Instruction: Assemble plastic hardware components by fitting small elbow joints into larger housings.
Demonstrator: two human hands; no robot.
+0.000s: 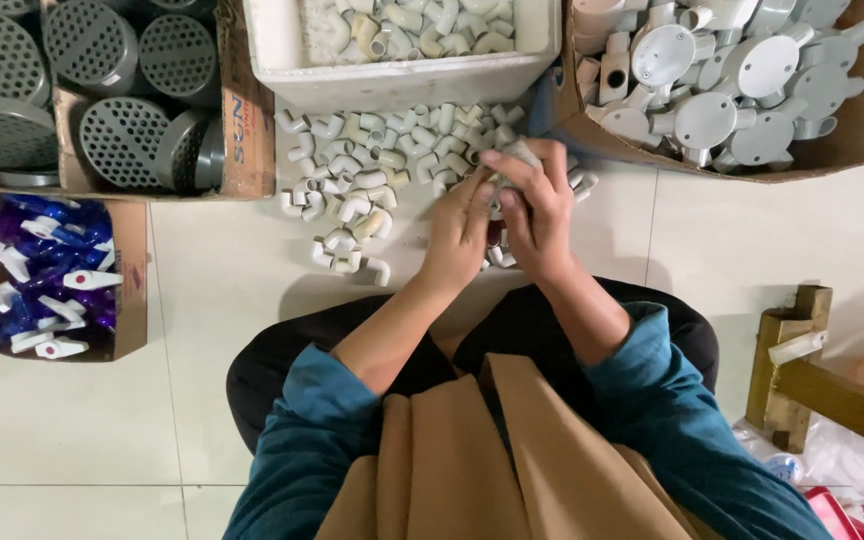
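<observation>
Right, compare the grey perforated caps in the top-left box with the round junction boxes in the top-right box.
The grey perforated caps are dark grey; the round junction boxes are pale, near white. The caps' faces are full of small holes; the junction boxes' faces are plain. The caps are plain discs, while the junction boxes carry stubby tube outlets. Both are round plastic parts heaped in open cardboard boxes.

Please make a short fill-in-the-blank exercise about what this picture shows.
1. The right hand and left hand meet over a heap of small white pipe ____.
2. The heap lies on the tiled ____.
3. The cardboard box at the left holds blue and ____ parts.

Missing words: elbows; floor; white
</observation>
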